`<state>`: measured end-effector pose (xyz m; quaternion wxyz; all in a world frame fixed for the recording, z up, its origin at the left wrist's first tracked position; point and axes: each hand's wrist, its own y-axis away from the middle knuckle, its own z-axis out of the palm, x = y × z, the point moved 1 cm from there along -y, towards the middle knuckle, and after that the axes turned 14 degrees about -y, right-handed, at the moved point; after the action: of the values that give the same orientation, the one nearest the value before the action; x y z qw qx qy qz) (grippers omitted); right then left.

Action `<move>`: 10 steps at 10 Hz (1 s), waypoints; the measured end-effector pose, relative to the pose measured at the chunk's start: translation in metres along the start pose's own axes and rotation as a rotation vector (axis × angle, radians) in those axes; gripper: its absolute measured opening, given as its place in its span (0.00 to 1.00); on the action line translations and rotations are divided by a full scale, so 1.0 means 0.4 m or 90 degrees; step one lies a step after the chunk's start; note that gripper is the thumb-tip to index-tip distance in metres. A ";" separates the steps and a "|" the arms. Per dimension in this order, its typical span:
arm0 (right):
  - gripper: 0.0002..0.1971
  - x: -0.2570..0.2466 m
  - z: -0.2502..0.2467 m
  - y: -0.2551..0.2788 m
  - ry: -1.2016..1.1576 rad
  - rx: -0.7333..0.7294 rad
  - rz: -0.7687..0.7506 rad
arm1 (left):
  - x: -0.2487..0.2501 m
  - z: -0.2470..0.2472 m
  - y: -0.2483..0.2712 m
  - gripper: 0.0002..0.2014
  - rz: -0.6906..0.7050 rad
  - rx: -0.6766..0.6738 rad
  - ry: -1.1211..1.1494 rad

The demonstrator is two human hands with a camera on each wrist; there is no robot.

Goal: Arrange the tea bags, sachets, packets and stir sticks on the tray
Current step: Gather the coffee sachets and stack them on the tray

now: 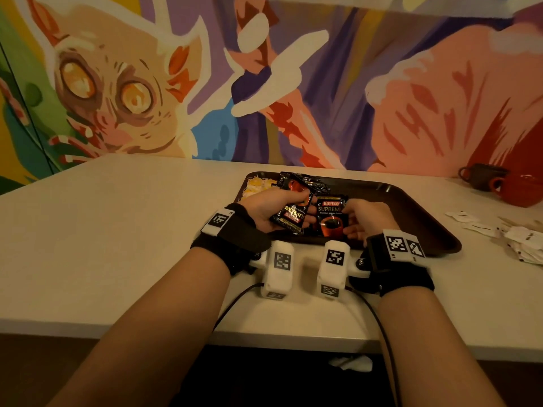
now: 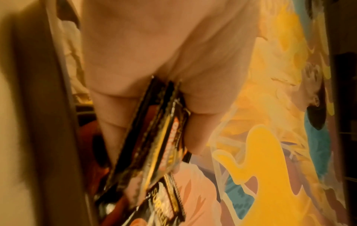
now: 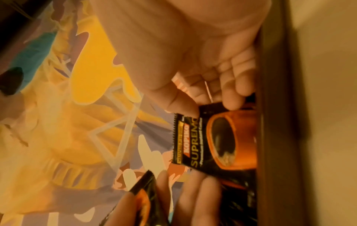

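Note:
A dark brown tray (image 1: 417, 210) lies on the table ahead of me. My left hand (image 1: 279, 210) grips a small stack of black coffee packets (image 1: 291, 214), seen edge-on in the left wrist view as coffee packets (image 2: 154, 137) between thumb and fingers. My right hand (image 1: 361, 220) pinches another black Kopiko packet (image 1: 331, 220) upright over the tray's near side; the same packet (image 3: 210, 142) fills the right wrist view. More black packets (image 1: 311, 180) lie at the tray's far left beside pale yellow sachets (image 1: 255, 183).
White sachets (image 1: 523, 242) and paper packets (image 1: 470, 221) lie scattered on the table right of the tray. A dark mug (image 1: 482, 176) and a red mug (image 1: 520, 189) stand at the far right. A painted wall (image 1: 264, 83) closes the back.

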<state>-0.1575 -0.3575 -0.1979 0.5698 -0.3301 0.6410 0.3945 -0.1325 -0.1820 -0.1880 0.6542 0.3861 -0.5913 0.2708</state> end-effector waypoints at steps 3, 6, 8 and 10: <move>0.15 -0.006 -0.010 -0.015 0.030 0.058 -0.068 | 0.018 -0.061 -0.009 0.07 0.182 0.240 0.196; 0.18 -0.011 0.012 0.035 0.010 -0.042 0.008 | 0.014 -0.044 -0.002 0.09 0.116 0.203 0.179; 0.19 0.014 0.026 -0.011 -0.145 -0.080 0.027 | 0.011 -0.023 -0.002 0.10 0.069 0.148 0.175; 0.23 0.013 0.022 -0.023 -0.126 -0.106 0.033 | 0.011 -0.026 -0.001 0.10 0.077 0.153 0.205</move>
<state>-0.1462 -0.3540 -0.2047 0.5906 -0.3188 0.5547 0.4918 -0.1257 -0.1741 -0.1838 0.6717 0.3772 -0.4649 0.4364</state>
